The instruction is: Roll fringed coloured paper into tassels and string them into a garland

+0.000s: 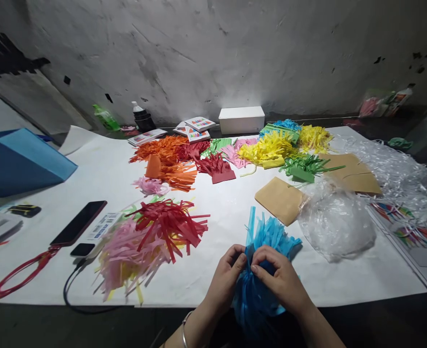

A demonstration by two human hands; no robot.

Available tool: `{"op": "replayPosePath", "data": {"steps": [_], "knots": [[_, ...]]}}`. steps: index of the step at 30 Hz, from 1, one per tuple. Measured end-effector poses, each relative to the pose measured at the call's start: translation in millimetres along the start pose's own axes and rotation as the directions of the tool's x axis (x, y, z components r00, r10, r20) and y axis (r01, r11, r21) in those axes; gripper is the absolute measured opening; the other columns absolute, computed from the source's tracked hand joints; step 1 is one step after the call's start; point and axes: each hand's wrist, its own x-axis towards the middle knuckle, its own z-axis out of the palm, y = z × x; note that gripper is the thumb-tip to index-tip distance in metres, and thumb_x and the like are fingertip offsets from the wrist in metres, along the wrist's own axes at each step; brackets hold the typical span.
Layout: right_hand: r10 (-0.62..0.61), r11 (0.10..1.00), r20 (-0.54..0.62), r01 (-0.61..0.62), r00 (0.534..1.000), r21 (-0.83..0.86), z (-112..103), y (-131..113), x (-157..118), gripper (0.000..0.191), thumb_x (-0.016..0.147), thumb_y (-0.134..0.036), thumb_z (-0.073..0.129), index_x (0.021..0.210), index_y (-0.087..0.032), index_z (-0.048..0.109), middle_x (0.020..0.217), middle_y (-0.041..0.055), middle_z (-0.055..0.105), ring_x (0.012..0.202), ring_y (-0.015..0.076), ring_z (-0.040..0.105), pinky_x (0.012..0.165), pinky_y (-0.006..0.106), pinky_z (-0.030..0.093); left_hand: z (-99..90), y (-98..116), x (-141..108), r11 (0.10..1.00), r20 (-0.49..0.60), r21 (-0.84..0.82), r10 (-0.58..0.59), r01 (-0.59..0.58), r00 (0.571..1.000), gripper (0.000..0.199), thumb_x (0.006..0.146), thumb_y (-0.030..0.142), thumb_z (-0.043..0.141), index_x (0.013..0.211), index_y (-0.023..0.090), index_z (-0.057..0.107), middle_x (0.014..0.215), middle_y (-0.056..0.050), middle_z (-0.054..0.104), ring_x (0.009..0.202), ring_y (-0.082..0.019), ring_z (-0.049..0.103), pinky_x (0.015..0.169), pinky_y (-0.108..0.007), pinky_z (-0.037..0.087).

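A blue tissue-paper tassel (pixel 271 234) is gripped at its gathered middle by both hands at the front edge of the table. My left hand (pixel 231 270) pinches it from the left, thumb against fingers. From the right, my right hand (pixel 275 270) pinches the same gathered spot, fingers curled. Fringed strips fan out above the hands, and more blue paper (pixel 251 304) hangs below them past the table edge. To the left lies a loose pile of a red tassel (pixel 170 224) over pink fringe (pixel 130 251).
Orange tassels (pixel 166 150), yellow fringe (pixel 266 150) and green fringe (pixel 304 166) lie at the back, before a white box (pixel 241 121). Brown paper (pixel 280 199) and a clear plastic bag (pixel 336 222) are at right. A phone (pixel 79 224) and a blue folder (pixel 25 162) are left.
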Motion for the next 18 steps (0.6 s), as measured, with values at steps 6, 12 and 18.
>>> {"op": "replayPosePath", "data": {"steps": [6, 12, 18], "knots": [[-0.008, 1.000, 0.009, 0.008, 1.000, -0.010, 0.1, -2.2, -0.7, 0.010, 0.087, -0.028, 0.068, 0.081, -0.022, 0.063, 0.088, 0.0011, 0.063, 0.088, 0.0186, 0.061, 0.083, 0.030, 0.047, -0.1, 1.6, -0.5, 1.000, -0.003, 0.021, 0.019, -0.019, 1.000, 0.042, 0.078, 0.059, 0.073, 0.088, 0.019, 0.062, 0.077, 0.002, 0.055, 0.074, -0.015, 0.048, 0.073, -0.025, 0.041], [-0.005, 1.000, 0.008, 0.005, 1.000, -0.016, 0.9, 0.5, -1.7, 0.013, 0.089, -0.026, 0.064, 0.077, -0.022, 0.065, 0.089, 0.0017, 0.063, 0.087, 0.0183, 0.062, 0.083, 0.030, 0.047, -0.1, 1.3, -1.2, 0.999, -0.002, 0.029, 0.015, -0.015, 1.000, 0.041, 0.079, 0.058, 0.072, 0.090, 0.019, 0.062, 0.081, 0.001, 0.057, 0.077, -0.016, 0.050, 0.075, -0.026, 0.041], [-0.002, 0.999, 0.004, 0.002, 1.000, 0.032, 0.0, 1.3, -1.2, 0.015, 0.089, -0.027, 0.065, 0.075, -0.021, 0.066, 0.087, 0.0015, 0.062, 0.085, 0.0180, 0.063, 0.081, 0.030, 0.047, -0.3, 0.3, -1.6, 1.000, 0.018, 0.006, -0.010, 0.010, 1.000, 0.042, 0.078, 0.058, 0.073, 0.090, 0.020, 0.062, 0.080, 0.000, 0.058, 0.077, -0.015, 0.051, 0.073, -0.025, 0.042]]}}
